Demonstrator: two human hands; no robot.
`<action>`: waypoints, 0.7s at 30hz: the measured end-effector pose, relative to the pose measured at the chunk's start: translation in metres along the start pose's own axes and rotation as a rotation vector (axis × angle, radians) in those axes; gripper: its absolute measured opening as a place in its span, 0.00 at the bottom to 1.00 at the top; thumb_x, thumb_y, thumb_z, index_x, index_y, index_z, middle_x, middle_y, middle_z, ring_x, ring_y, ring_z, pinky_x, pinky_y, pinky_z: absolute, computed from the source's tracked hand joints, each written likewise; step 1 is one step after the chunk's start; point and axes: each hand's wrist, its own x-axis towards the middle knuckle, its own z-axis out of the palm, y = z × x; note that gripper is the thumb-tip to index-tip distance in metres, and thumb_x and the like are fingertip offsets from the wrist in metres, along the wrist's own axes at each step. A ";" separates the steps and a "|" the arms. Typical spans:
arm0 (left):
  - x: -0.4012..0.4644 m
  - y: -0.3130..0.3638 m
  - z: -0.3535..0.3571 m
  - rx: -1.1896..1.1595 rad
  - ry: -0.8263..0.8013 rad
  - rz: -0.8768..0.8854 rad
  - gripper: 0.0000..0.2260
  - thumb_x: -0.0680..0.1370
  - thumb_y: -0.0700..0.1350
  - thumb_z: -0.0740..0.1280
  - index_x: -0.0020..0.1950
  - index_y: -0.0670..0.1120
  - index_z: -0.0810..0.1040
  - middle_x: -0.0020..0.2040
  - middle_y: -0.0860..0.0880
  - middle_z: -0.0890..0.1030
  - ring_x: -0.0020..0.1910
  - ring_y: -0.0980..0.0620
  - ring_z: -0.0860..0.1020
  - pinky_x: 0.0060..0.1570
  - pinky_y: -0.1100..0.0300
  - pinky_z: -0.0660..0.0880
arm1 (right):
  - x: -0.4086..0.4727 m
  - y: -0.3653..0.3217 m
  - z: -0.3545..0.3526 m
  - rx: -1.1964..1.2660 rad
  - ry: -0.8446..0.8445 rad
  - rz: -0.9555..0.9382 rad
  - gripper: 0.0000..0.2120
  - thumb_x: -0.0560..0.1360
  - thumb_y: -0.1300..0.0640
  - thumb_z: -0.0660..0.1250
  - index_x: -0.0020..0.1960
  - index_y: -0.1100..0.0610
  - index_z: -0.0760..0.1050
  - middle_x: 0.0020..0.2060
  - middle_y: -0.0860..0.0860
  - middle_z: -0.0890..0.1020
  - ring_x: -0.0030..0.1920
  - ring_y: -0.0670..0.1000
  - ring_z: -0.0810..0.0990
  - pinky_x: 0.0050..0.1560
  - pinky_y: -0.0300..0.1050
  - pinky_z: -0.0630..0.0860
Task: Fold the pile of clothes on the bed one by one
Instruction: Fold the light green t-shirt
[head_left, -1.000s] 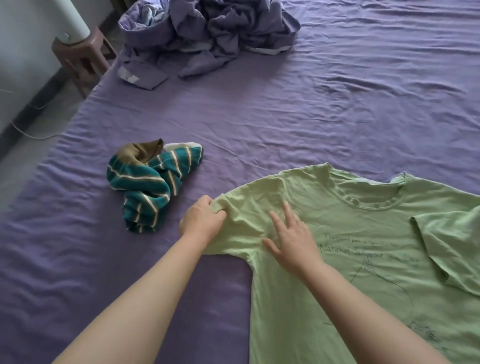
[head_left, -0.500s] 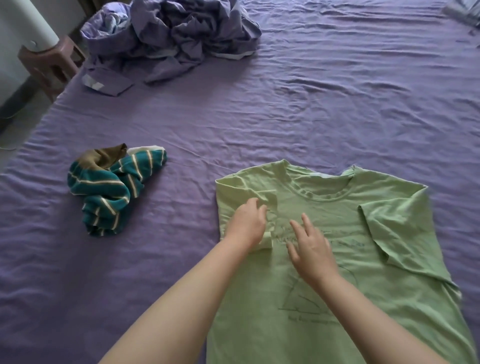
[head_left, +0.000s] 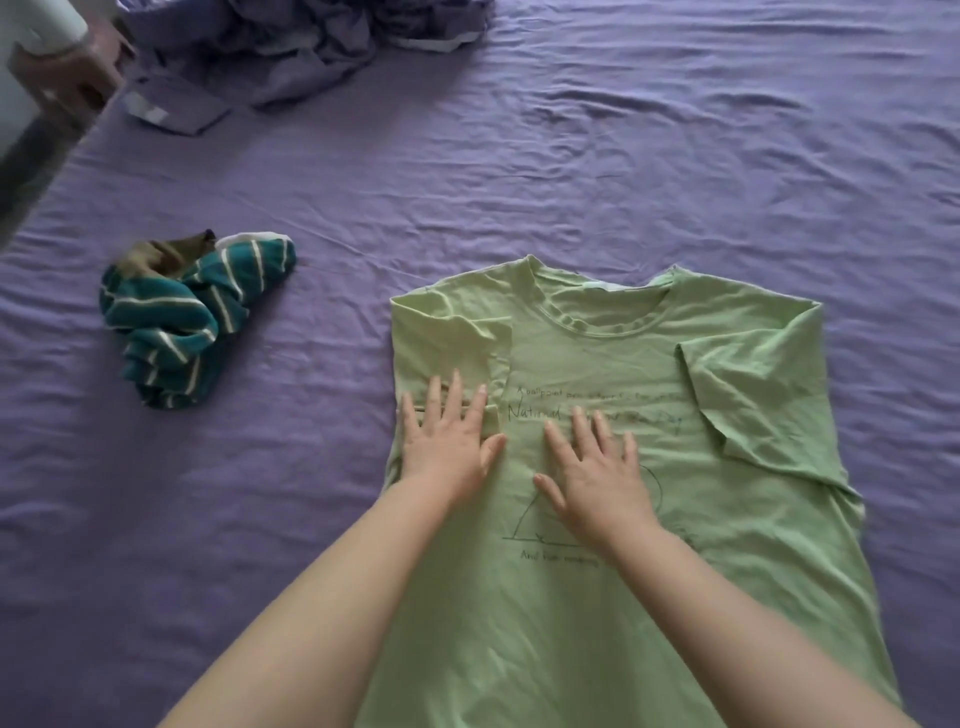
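We had the green T-shirt (head_left: 613, 597) lying face up on the near right part of the bed, both short sleeves turned in over the chest, the neckline pointing away from us. Our left hand (head_left: 447, 441) lay flat on the folded-in left sleeve (head_left: 452, 348), fingers spread and straight, gripping nothing; our right hand (head_left: 597, 473) lay equally flat and open on the printed lettering at the chest, pressing only. To do this step well, we judged it best to stroke outward and downward from the centre so the sleeve edge stayed parallel to the side seam, and to keep one palm as an anchor while the other smoothed, since thin knit like this probably creeps and bunches under a dragging hand. The purple bedsheet (head_left: 649, 166) beneath was itself rippled with wrinkles, so creases could have pressed through. A crumpled teal striped garment (head_left: 182, 322) waited well apart to our left, a heap of purple bedding (head_left: 311, 47) lay at the far edge, and a brown stool (head_left: 67, 78) stood beside the bed.
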 end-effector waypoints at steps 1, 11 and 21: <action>-0.015 0.004 0.003 -0.010 0.010 -0.003 0.30 0.80 0.62 0.46 0.78 0.52 0.40 0.78 0.47 0.39 0.76 0.45 0.38 0.71 0.39 0.36 | -0.012 0.002 0.001 0.003 0.002 -0.015 0.31 0.79 0.38 0.45 0.76 0.46 0.37 0.75 0.53 0.37 0.75 0.56 0.35 0.72 0.60 0.36; -0.199 0.077 0.060 -0.183 -0.063 0.143 0.24 0.82 0.54 0.53 0.77 0.53 0.54 0.78 0.49 0.49 0.77 0.51 0.45 0.74 0.51 0.42 | -0.158 0.021 0.052 0.094 -0.097 -0.086 0.30 0.80 0.44 0.53 0.77 0.50 0.46 0.77 0.53 0.44 0.76 0.53 0.41 0.74 0.52 0.44; -0.303 0.109 0.085 -0.192 0.012 0.384 0.16 0.54 0.45 0.82 0.38 0.49 0.83 0.45 0.46 0.84 0.47 0.48 0.83 0.42 0.58 0.80 | -0.259 0.038 0.091 0.056 -0.081 -0.191 0.27 0.74 0.54 0.66 0.72 0.52 0.65 0.74 0.57 0.59 0.74 0.57 0.58 0.72 0.53 0.57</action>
